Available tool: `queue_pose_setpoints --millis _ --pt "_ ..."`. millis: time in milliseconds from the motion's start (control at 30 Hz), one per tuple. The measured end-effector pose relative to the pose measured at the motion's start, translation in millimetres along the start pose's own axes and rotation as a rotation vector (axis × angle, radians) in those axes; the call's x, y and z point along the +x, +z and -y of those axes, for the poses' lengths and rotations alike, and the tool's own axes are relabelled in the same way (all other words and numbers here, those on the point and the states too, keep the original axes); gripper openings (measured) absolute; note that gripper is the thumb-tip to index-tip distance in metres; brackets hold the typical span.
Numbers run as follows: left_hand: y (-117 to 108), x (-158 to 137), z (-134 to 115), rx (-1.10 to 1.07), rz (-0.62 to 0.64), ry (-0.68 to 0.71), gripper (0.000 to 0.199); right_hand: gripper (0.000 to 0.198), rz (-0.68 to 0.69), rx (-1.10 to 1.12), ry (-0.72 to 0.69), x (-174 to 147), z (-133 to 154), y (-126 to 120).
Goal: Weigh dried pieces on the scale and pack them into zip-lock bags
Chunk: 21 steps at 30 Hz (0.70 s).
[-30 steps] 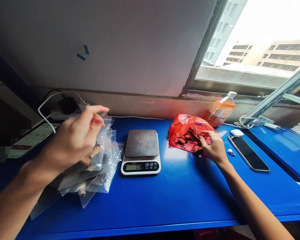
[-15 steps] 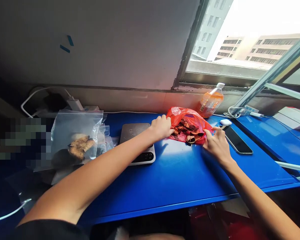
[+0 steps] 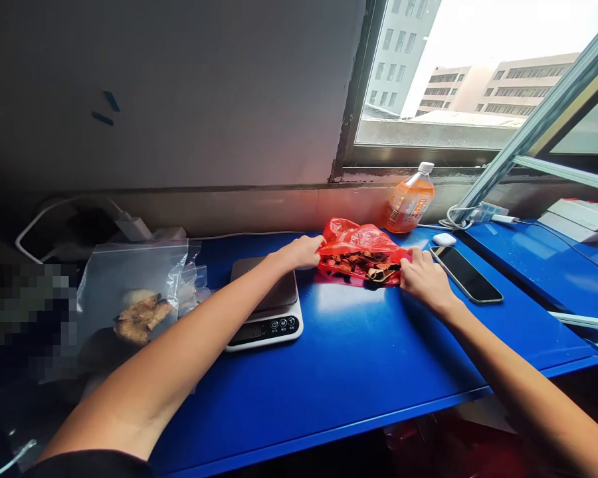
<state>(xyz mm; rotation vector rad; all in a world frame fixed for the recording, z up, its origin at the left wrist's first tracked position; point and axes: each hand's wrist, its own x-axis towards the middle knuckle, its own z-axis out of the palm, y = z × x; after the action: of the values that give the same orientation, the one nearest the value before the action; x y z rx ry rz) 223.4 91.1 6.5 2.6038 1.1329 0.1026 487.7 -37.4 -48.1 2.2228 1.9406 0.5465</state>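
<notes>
Left hand (image 3: 303, 252): fingers pinched on the left side of a red plastic bag (image 3: 355, 234); right hand (image 3: 425, 277): fingers gripping its right side. Bag lies near the back edge of the counter (image 3: 323, 392), dark dried pieces (image 3: 361, 261) showing on its front-edge side. Scale (image 3: 266, 330) stands left of it, partly behind the left forearm; bottle (image 3: 411, 202) upright by the back edge, phone (image 3: 467, 274) flat along the right edge.

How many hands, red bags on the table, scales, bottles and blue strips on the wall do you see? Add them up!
Left hand and right hand: 2
Red bag on the table: 1
Scale: 1
Bottle: 1
Blue strips on the wall: 2
Total: 7
</notes>
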Motion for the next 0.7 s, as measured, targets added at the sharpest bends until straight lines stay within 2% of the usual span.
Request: queue_pose_setpoints --millis 100,200,367,533,633,700 --pt "-2.5 4.0 -0.6 -0.054 0.008 0.037 0.027 0.025 0.037 -0.014 -0.016 1.6 -5.2 0.4" --pt "-8.0 6.5 -0.1 -0.084 -0.05 0.005 0.027 0.026 0.034 0.011 -0.017 2.2 -14.6 1.5" --pt "-19.4 4.2 -2.0 -0.066 -0.179 -0.045 0.026 0.029 -0.062 0.138 0.09 2.5 -18.1 6.2" --pt "-17.1 0.0 -9.8 -0.088 -0.177 0.034 0.023 0.047 -0.221 0.361 0.348 5.5 -5.2 17.5" --pt "-16.6 0.3 -10.5 -0.133 -0.184 0.047 0.028 0.038 -0.234 0.564 0.358 10.1 -6.8 18.2" --pt "-20.1 1.5 -8.7 -0.221 -0.225 0.015 0.03 0.035 -0.296 0.712 0.386 13.7 -12.9 13.6"
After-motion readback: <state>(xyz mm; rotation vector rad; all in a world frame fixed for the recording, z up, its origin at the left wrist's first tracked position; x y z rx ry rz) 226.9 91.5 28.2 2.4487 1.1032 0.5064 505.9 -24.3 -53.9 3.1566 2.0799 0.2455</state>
